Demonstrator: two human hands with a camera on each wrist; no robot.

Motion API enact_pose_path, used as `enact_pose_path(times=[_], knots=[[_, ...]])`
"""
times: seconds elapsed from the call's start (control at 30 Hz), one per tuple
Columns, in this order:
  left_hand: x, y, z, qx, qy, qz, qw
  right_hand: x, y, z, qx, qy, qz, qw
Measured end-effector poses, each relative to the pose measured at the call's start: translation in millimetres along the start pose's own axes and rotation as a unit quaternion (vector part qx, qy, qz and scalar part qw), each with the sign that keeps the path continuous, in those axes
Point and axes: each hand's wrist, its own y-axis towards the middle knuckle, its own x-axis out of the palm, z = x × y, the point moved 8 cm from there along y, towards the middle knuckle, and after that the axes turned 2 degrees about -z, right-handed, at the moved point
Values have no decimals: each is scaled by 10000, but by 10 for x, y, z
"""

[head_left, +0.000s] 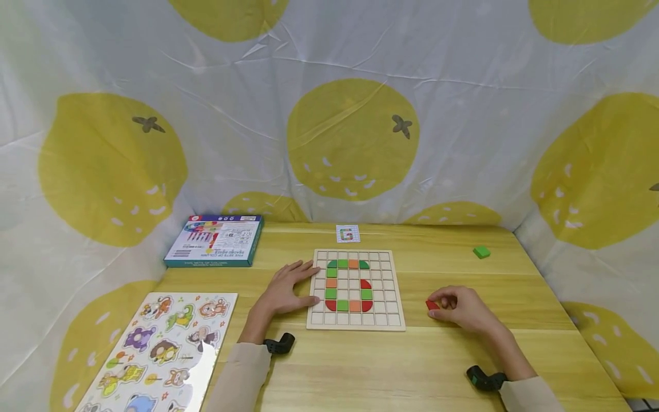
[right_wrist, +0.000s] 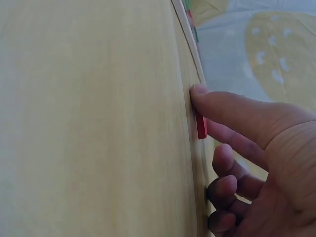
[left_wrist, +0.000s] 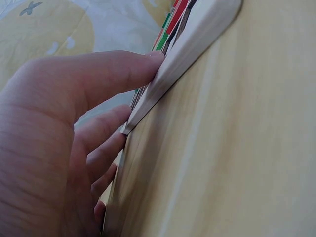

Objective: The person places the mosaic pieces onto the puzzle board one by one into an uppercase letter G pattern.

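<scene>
The right hand (head_left: pixel 465 309) sat on the tabletop (head_left: pixel 453 366) to the right of the grid board (head_left: pixel 393 320), its grip curled and pinching a small red tile (head_left: pixel 432 305) between thumb and fingertips; the wrist view showed the red tile (right_wrist: pixel 201 126) down on the wood, thumb laid over it, other fingers (right_wrist: pixel 224 190) tucked beneath; the left hand (head_left: pixel 286 289) lay flat, grip spread, fingers straight against the board's left edge; from the left wrist the thumb (left_wrist: pixel 106 74) pressed right on the board's rim (left_wrist: pixel 192 44); on the board, green, orange and red tiles formed a curved letter in the middle cells, with rows of bare cells around it; the red tile lay near the board's lower right corner, apart from it; bare wood ran between that hand and the board, and on toward the front edge; a green block (head_left: pixel 481 252) rested far right, well apart; a small card (head_left: pixel 347 233) lay just behind the board; a box (head_left: pixel 215 240) and an animal puzzle (head_left: pixel 159 349) filled the left side.
</scene>
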Motion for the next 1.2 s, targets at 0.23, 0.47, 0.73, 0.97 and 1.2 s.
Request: enact_pose_path(times=[0.23,0.47,0.73,0.97,1.2], knots=[[13,7,-22,-29,24,-14,10000,-25,5,25,-47,-149,208,9997],[11,0,-21,0,42,-15,10000,-77,5,39,142,-248,425,9987],[-27,-13,32,44,-50,13,10000,-121,-9,49,276,-238,577,9977],[-18,0,27,12,-16,6,10000,-154,-6,96,513,-248,635,9964],[-6,5,4,-41,59,-30,10000,-127,31,60,303,-331,680,9967]])
